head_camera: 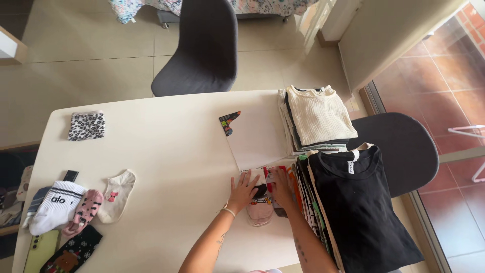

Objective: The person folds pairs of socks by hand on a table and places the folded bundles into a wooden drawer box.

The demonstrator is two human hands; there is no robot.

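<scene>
Both hands lie flat, fingers open, on a small printed garment (260,205) at the table's (166,146) near edge. L hand (242,191) presses its left side, R hand (279,188) its right, nothing gripped. Its long side runs toward the person, w/ the black shirt stack (361,202) just right.

Wide bare tabletop (172,146) lies open to the left of the hands. On the right, a black-topped stack of shirts (358,202) walls off that side, a cream-topped pile (316,119) blocks the far corner, and a white folding board (255,136) lies just ahead. Socks (76,207) crowd the left edge.
</scene>
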